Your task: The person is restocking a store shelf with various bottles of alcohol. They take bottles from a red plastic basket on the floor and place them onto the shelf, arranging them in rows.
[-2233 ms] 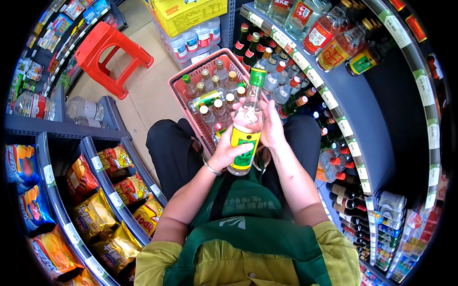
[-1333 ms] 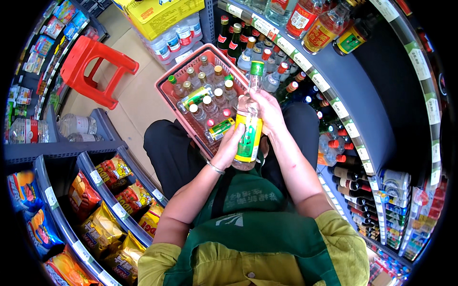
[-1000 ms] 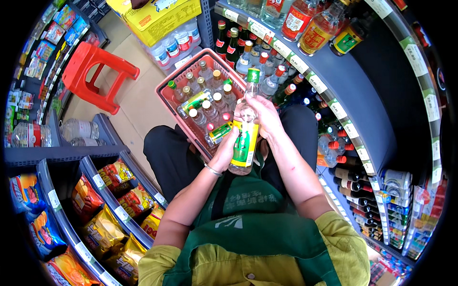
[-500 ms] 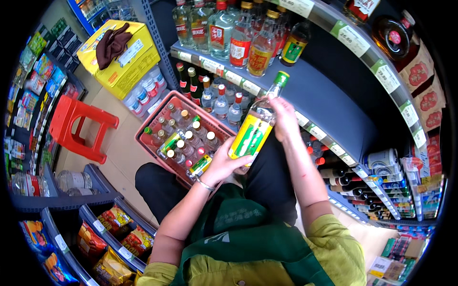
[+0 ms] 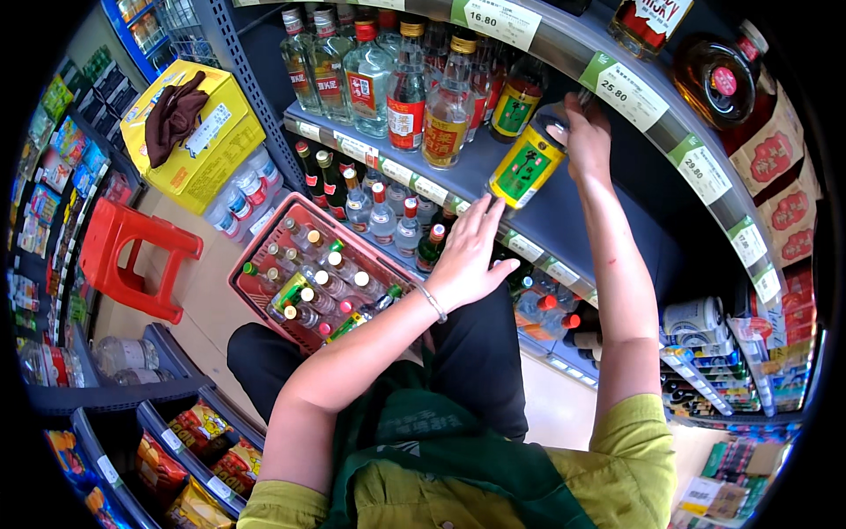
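Observation:
My right hand (image 5: 585,141) is wrapped round the upper part of a clear glass liquor bottle (image 5: 526,169) with a yellow and green label. That bottle is tilted at the front of the grey middle shelf (image 5: 573,234), its base by the shelf edge; whether it rests there I cannot tell. Close by its base, my left hand (image 5: 471,251) is open with fingers stretched and holds nothing. A similar dark bottle (image 5: 515,108) with a green and yellow label stands behind, beside a row of clear bottles (image 5: 405,97). A pink basket (image 5: 236,280) of several small bottles sits left of my left hand.
Price tags line the upper shelf edge (image 5: 617,84) just above my right hand. Small bottles (image 5: 381,220) stand on the lower shelf. To the left are a red stool (image 5: 119,282) and a yellow box (image 5: 211,167) with a brown cloth (image 5: 176,115) on it. Snack shelves (image 5: 189,445) stand lower left.
The liquor bottle has gone from over my lap to the middle shelf in my right hand. My left hand has let go of it and moved up and right.

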{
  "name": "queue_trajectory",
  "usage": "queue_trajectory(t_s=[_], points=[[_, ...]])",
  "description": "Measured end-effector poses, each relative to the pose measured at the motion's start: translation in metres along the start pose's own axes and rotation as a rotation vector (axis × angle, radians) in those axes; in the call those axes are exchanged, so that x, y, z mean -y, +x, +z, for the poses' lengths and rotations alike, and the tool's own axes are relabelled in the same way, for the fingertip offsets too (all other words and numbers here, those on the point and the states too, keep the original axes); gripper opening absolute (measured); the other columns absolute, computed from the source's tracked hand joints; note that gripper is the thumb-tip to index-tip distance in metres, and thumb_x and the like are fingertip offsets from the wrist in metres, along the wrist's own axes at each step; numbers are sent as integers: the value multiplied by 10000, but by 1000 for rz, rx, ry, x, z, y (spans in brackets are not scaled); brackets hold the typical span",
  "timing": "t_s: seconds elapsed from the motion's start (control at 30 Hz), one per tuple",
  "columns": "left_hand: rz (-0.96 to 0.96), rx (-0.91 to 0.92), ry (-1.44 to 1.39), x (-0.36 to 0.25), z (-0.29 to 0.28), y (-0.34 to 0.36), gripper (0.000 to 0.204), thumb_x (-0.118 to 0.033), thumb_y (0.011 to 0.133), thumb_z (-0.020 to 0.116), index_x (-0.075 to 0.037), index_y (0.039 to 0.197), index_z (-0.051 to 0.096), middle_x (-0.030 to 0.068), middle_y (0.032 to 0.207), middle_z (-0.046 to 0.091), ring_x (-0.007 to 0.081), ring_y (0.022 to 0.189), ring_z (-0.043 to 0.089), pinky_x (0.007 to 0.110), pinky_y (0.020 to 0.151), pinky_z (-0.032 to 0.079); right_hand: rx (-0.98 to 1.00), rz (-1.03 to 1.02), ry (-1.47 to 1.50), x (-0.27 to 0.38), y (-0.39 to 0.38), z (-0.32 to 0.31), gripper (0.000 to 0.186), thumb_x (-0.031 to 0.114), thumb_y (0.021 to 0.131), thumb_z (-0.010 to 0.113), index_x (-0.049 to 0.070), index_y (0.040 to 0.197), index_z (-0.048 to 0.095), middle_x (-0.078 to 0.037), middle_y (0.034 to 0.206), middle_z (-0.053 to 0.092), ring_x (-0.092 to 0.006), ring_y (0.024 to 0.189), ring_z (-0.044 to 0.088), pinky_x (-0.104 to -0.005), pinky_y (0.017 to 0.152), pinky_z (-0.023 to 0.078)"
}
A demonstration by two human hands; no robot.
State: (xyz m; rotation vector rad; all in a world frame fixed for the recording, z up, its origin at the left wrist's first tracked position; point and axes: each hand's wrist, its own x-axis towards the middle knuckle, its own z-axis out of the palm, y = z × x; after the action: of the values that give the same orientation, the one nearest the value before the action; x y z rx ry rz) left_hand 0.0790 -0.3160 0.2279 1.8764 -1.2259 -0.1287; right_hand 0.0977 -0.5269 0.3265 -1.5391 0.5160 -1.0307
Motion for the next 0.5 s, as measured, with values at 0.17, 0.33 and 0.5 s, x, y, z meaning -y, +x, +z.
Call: queue_trajectory(t_s=[0.17, 0.33, 0.5], points=[[18, 40, 167, 15, 20, 30, 774, -332, 776, 660, -14, 1375, 286, 270, 1397, 272, 415, 1321, 240, 482, 1093, 181, 108, -477, -269, -30, 26, 13, 320, 171, 876, 607, -7, 1127, 520, -95, 990, 606, -150, 859, 556, -264, 765, 433], [-65, 75, 279, 34, 29, 55, 768, -387, 785, 639, -36, 1379, 302, 268, 1394, 279, 411, 1321, 241, 498, 1095, 158, 102, -531, -326, -34, 17, 33, 328, 185, 841, 612, -15, 1086, 525, -187, 975, 608, -314, 878, 585, -364, 802, 444], [-131, 41, 277, 43, 38, 77, 682, -459, 866, 497, -21, 1366, 345, 320, 1371, 289, 426, 1292, 288, 495, 1080, 181, 112, -413, -283, -53, 33, 38, 329, 201, 836, 613, -12, 1071, 529, -186, 950, 606, -331, 858, 583, -378, 792, 447]])
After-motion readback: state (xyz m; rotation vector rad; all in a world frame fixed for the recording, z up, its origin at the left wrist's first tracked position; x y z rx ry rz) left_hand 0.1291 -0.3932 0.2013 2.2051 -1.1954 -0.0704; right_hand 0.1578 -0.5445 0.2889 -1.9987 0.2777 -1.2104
